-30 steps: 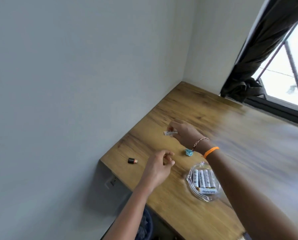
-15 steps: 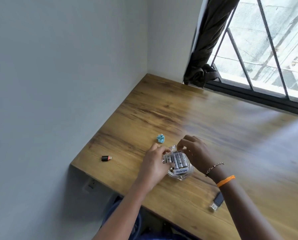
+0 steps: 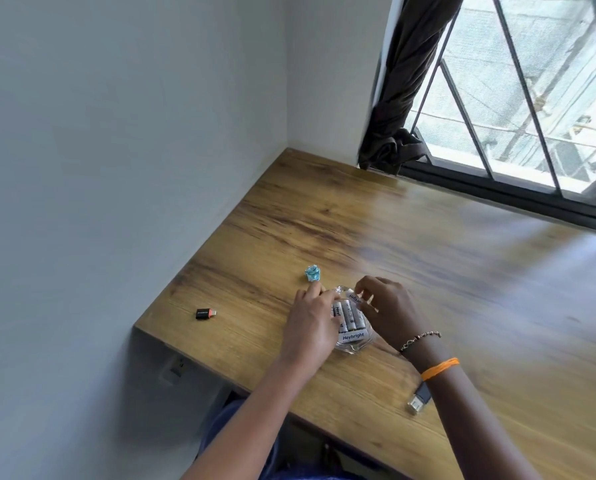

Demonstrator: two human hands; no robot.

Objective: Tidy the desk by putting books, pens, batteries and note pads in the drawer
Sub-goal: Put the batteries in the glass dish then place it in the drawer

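Note:
A clear plastic battery pack [image 3: 352, 323] labelled Heybright lies on the wooden desk [image 3: 445, 271] near its front left corner, with several white batteries inside. My left hand [image 3: 308, 329] grips the pack's left side, fingers curled over its edge. My right hand [image 3: 391, 315] pinches a loose white battery [image 3: 354, 296] at the pack's far end, touching the plastic. No drawer is in view.
A crumpled blue scrap [image 3: 312, 274] lies just behind the pack. A black adapter [image 3: 205, 313] sits near the desk's left edge by the wall. A USB stick [image 3: 419, 400] lies near the front edge under my right forearm. A dark curtain [image 3: 400, 98] hangs by the window.
My right hand brought the loose battery from farther back on the desk to the pack. My left hand closed on the pack's left side. The view swung right.

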